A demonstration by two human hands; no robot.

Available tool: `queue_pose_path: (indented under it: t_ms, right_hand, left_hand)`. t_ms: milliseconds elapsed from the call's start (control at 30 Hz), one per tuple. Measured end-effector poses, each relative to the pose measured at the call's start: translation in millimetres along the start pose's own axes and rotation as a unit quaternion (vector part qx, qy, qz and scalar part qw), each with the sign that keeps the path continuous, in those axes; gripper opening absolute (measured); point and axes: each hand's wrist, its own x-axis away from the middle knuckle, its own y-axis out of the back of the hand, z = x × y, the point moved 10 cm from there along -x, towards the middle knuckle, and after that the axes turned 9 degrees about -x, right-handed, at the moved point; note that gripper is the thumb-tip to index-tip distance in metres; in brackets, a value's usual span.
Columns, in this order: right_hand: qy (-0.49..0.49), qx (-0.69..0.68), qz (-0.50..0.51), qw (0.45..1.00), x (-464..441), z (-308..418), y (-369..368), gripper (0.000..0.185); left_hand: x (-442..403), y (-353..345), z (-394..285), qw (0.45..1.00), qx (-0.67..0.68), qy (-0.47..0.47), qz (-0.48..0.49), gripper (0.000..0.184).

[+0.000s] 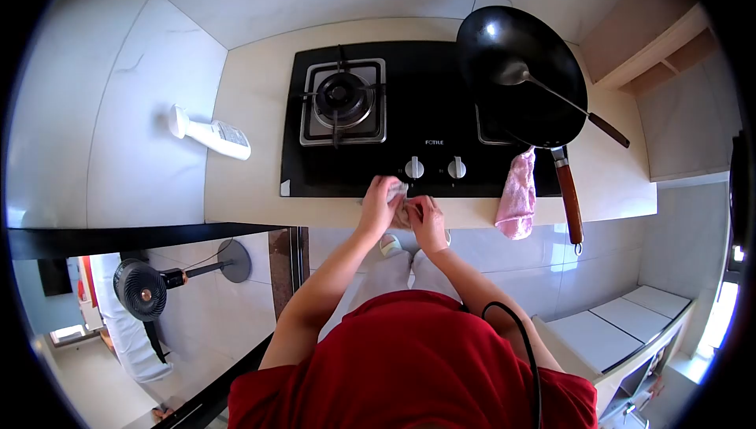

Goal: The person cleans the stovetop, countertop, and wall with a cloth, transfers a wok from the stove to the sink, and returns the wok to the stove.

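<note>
Both of my hands meet at the front edge of the black gas stove (pixel 425 75), just below its two knobs (pixel 414 167). A crumpled, pale cloth (pixel 402 212) is bunched between them. My left hand (pixel 381 202) has its fingers closed on the cloth's upper part. Close beside it, my right hand (pixel 428 220) pinches the cloth from the right. Some of the cloth is hidden by my fingers. To the right, a pink cloth (pixel 517 197) drapes over the stove's front edge, apart from my hands.
A black wok (pixel 504 43) with a spatula (pixel 516 75) in it sits on the right burner, its wooden handle (pixel 568 201) jutting past the counter edge. A white spray bottle (pixel 216 136) is at left. A fan (pixel 146 291) stands lower left.
</note>
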Motion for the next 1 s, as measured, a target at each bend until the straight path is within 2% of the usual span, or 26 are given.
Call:
queue_pose_path:
  t_ms: [33, 100, 133, 167, 233, 267, 300, 333, 367, 400, 433, 500, 567, 633, 700, 767, 800, 833, 933, 1000]
  right_hand:
    - [0.002, -0.001, 0.001, 1.0, 2.5, 1.9, -1.0, 0.01]
    - [-0.02, 0.011, 0.076, 0.997, 6.0, 0.0, -14.9, 0.01]
    - [-0.022, 0.016, 0.135, 0.99, -1.9, 7.6, -24.7, 0.01]
    - [-0.022, 0.018, 0.136, 0.99, -15.0, 15.1, -25.3, 0.01]
    - [0.039, 0.055, 0.052, 0.996, -50.6, 48.3, -17.0, 0.02]
    - [0.101, 0.07, -0.004, 0.992, -65.1, 76.3, -11.9, 0.027]
    - [0.164, 0.085, -0.058, 0.981, -71.5, 99.3, -7.3, 0.035]
    - [0.182, 0.199, -0.003, 0.963, -74.2, 95.2, -28.5, 0.049]
    - [0.201, 0.309, 0.073, 0.927, -70.4, 77.7, -59.2, 0.053]
    - [0.21, 0.344, 0.089, 0.911, -63.9, 54.6, -80.0, 0.054]
    - [0.217, 0.377, 0.108, 0.894, -53.3, 37.9, -96.0, 0.055]
    - [0.167, 0.375, 0.126, 0.903, -39.7, 30.5, -98.1, 0.056]
    - [0.178, 0.434, 0.182, 0.864, -11.3, 38.6, -97.0, 0.055]
    - [0.121, 0.373, 0.213, 0.895, 9.1, 30.8, -96.3, 0.053]
    - [0.132, 0.382, 0.187, 0.896, 8.4, 41.9, -97.2, 0.052]
    - [0.16, 0.476, 0.21, 0.839, -5.2, 50.7, -106.3, 0.05]
    - [0.188, 0.498, 0.155, 0.832, -20.1, 55.4, -105.0, 0.049]
    - [0.188, 0.501, 0.152, 0.831, -34.3, 56.6, -104.7, 0.049]
    - [0.167, 0.57, 0.135, 0.793, -74.6, 50.8, -97.0, 0.05]
    - [0.099, 0.6, 0.14, 0.782, -96.2, 32.6, -85.0, 0.052]
  left_hand:
    - [8.7, -2.2, 0.8, 0.999, -0.003, -0.021, 0.046, 0.029]
    - [19.8, 1.7, 17.0, 0.997, 0.0, -0.022, 0.078, 0.029]
    - [15.4, 4.6, 37.2, 0.995, -0.017, -0.001, 0.097, 0.03]
    - [10.2, 4.7, 56.6, 0.992, -0.033, 0.021, 0.117, 0.03]
    - [-20.2, 55.5, 46.2, 0.999, -0.025, 0.035, -0.034, 0.038]
    - [-30.9, 86.4, 6.4, 0.986, -0.144, 0.021, -0.081, 0.045]
    - [-35.2, 87.4, -1.6, 0.98, -0.172, 0.0, -0.099, 0.05]
    - [-34.6, 76.3, -11.7, 0.965, -0.24, -0.061, -0.087, 0.049]
    - [-30.2, 59.9, -16.9, 0.941, -0.307, -0.121, -0.074, 0.048]
    - [-23.3, 31.5, 2.7, 0.945, -0.301, -0.124, -0.019, 0.05]
    - [-16.3, 26.7, 2.2, 0.946, -0.298, -0.123, -0.018, 0.051]
    - [-3.6, 27.0, 1.6, 0.954, -0.279, -0.105, 0.008, 0.053]
    - [22.1, 33.4, -0.7, 0.953, -0.273, -0.128, 0.024, 0.053]
    - [43.2, 32.3, -1.7, 0.956, -0.243, -0.139, 0.091, 0.054]
    - [41.4, 31.2, 0.5, 0.956, -0.234, -0.151, 0.096, 0.055]
    - [30.5, 26.6, 3.4, 0.955, -0.227, -0.161, 0.1, 0.056]
    - [14.6, 24.6, 0.6, 0.955, -0.227, -0.168, 0.093, 0.056]
    - [-1.0, 22.6, -1.3, 0.954, -0.228, -0.175, 0.086, 0.056]
    - [-34.9, 8.3, -6.2, 0.942, -0.257, -0.21, 0.052, 0.057]
    - [-51.8, 0.5, -20.6, 0.935, -0.261, -0.238, 0.035, 0.057]
